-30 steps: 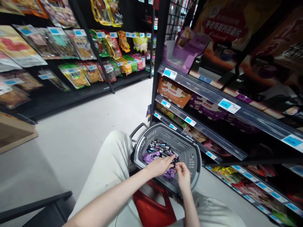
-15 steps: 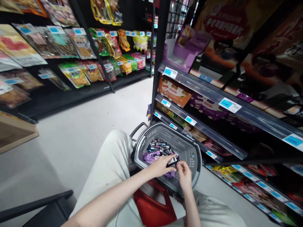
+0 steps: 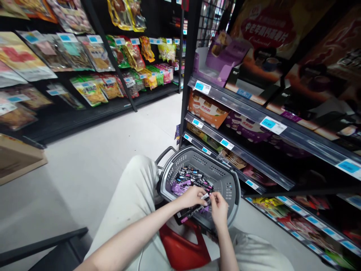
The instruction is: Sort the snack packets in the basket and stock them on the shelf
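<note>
A grey shopping basket [image 3: 199, 160] stands between my knees, with black stick packets [image 3: 194, 177] and purple packets [image 3: 179, 187] lying loose inside. Over its near side, my left hand [image 3: 193, 197] is closed on black stick packets with pink ends [image 3: 188, 216], which poke out below the palm toward the near rim. A small white piece [image 3: 205, 196] shows between my two hands. The fingers of my right hand [image 3: 218, 207] are pinched together at its right end, touching the packets; how much they grip is partly hidden.
A red stool-like seat [image 3: 183, 246] is beneath the basket. Shelving with boxed drinks [image 3: 207, 109] and price tags rises close on the right. Bagged snacks [image 3: 88, 89] fill racks across the aisle. An open cardboard box [image 3: 21, 158] sits on the floor at the left.
The black packets have come up from the pile into my left hand and now stick out toward the near rim. My left hand has curled in more. The basket stays put.
</note>
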The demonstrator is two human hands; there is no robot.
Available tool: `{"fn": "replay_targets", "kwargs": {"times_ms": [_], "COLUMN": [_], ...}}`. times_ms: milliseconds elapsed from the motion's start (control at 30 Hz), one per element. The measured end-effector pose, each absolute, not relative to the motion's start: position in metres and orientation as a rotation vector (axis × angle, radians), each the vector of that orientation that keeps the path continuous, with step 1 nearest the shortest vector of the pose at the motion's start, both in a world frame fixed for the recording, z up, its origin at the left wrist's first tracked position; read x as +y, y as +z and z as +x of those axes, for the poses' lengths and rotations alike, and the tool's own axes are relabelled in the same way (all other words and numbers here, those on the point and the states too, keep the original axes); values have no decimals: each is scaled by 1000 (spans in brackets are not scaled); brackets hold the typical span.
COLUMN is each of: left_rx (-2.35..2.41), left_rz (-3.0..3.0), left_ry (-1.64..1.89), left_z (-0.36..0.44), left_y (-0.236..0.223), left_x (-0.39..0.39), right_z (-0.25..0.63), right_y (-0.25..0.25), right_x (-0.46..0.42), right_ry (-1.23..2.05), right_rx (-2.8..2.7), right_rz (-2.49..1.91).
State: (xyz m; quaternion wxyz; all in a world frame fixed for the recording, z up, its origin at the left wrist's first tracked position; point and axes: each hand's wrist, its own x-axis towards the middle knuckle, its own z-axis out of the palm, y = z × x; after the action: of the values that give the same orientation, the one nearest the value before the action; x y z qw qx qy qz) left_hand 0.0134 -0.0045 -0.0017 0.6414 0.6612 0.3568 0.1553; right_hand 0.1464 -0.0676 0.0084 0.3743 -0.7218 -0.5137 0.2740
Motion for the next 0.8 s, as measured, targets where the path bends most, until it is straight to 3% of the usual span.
{"fn": "replay_targets", "kwargs": {"times_ms": [567,800], "left_rx": [403,749], "left_rz": [1482,1924], "left_ry": [57,89], "left_z": [2,5], "left_y": [6,7], "left_x": [0,-10], "right_z": [154,172], "right_y": [8,8], "right_x": [-67,-65], "right_ry": [814,699], "right_rx": [-1279,-1106], "right_rz": [-1843,-1866]}}
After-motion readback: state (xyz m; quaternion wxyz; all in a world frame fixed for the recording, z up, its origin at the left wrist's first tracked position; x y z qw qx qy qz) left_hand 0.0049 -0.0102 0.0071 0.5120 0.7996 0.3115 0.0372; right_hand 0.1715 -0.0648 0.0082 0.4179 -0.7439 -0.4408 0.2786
